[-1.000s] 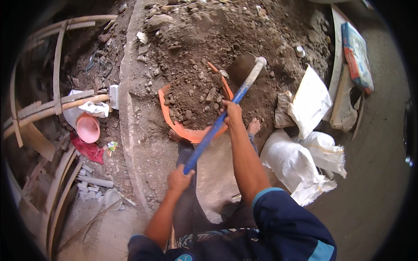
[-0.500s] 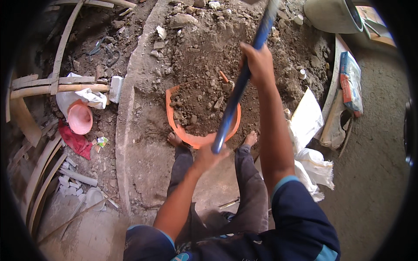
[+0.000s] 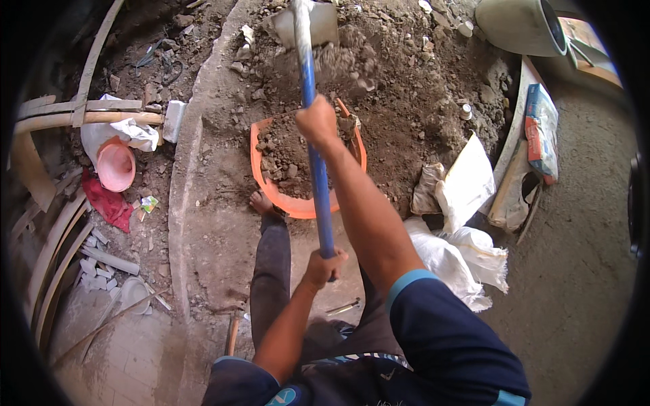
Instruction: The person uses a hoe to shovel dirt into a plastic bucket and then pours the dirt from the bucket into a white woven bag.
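A hoe with a blue handle and a wide grey metal blade stretches away from me. My left hand is closed round the handle's near end. Farther up the shaft, my right hand grips it too. The blade is at the soil heap, with loose dirt blurred by motion beside it. Below my right hand lies an orange plastic basin, partly filled with soil and stones. Part of the basin is hidden behind the handle and my right forearm.
White sacks lie right of my legs, near a blue and red bag. A large grey bucket stands far right. Left are a concrete ledge, a pink bowl, red cloth and curved wooden strips.
The hoe has swung from the upper right to nearly straight ahead, its blade now down at the soil. Both hands have kept hold; my right hand has moved left and my left hand nearer me.
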Demonstrator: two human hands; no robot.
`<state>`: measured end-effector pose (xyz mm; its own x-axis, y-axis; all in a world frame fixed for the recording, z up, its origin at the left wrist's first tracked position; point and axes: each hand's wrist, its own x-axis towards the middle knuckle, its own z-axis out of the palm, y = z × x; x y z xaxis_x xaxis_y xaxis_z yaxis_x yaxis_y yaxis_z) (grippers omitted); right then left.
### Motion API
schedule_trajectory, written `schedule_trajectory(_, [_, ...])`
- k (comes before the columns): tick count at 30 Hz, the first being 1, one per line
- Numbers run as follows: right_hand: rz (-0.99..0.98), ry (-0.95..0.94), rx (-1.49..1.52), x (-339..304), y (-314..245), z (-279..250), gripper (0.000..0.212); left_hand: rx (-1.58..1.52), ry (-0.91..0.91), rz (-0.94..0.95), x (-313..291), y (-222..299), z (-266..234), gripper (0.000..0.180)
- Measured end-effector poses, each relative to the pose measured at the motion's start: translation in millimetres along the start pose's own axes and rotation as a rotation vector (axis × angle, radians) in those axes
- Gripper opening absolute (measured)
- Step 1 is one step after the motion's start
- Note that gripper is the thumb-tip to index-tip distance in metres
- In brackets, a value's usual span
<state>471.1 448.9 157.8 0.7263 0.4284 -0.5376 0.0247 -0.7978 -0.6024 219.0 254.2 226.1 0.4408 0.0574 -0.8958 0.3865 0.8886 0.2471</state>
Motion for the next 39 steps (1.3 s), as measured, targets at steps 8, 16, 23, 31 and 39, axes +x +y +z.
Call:
schedule_trajectory(8, [-0.019, -0.031, 0.041, -150.6, 110.4, 21.8, 0.031, 0.192, 0.068, -0.267, -105.6, -130.0, -12.3, 0.018])
schedule_trajectory(16, [-0.169, -0.036, 0.291, -17.5, -47.0, -39.6, 0.024, 0.527, 0.254, 0.508, 63.1, -3.1, -25.2, 0.028])
schedule_trajectory(23, [-0.197, 0.073, 0.048, 189.9, -129.9, -4.8, 0.019, 0.251, 0.180, 0.336, 148.8, 191.0, 0.6, 0.009])
schedule_trajectory(31, [0.047, -0.121, -0.065, 139.3, -54.9, 12.3, 0.023, -0.068, 0.115, 0.203, 102.9, 93.2, 37.1, 0.011])
schedule_trajectory(39, [-0.022, -0.130, -0.168, 53.5, 2.7, 4.9, 0.022, -0.132, 0.078, 0.024, 11.8, 29.8, 61.0, 0.010])
